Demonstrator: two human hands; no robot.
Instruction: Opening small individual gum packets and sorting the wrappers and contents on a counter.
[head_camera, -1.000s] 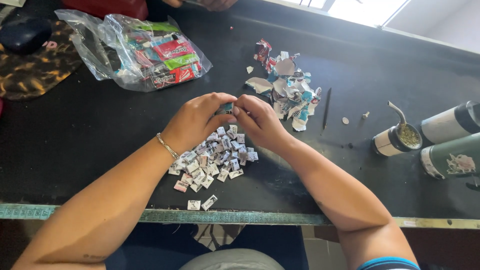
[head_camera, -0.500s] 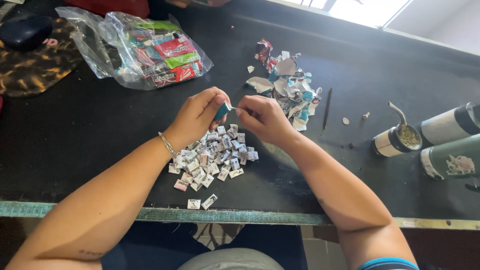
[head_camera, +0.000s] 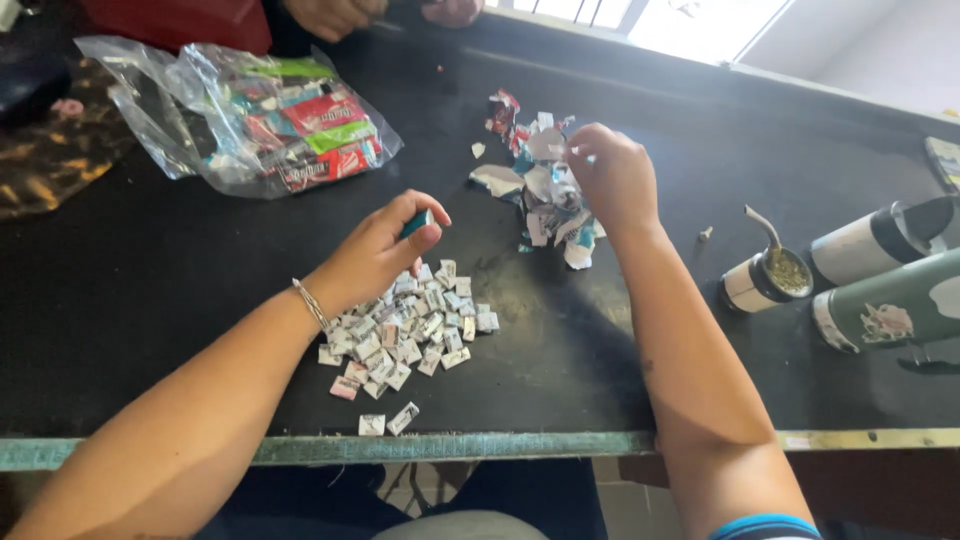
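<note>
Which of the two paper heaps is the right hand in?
The far heap of loose torn wrapper scraps, under the right hand. The near heap of small folded squares lies beside the left hand.

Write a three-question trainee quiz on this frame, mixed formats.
1. True or false: the left hand pinches a small teal folded piece.
2. The right hand reaches into: A) the clear plastic bag of colourful wrappers B) the loose pile of torn paper scraps C) the cup with a metal straw
3. What lies under the left hand?

Key: 1 true; 2 B; 3 the heap of small folded paper squares.
</note>
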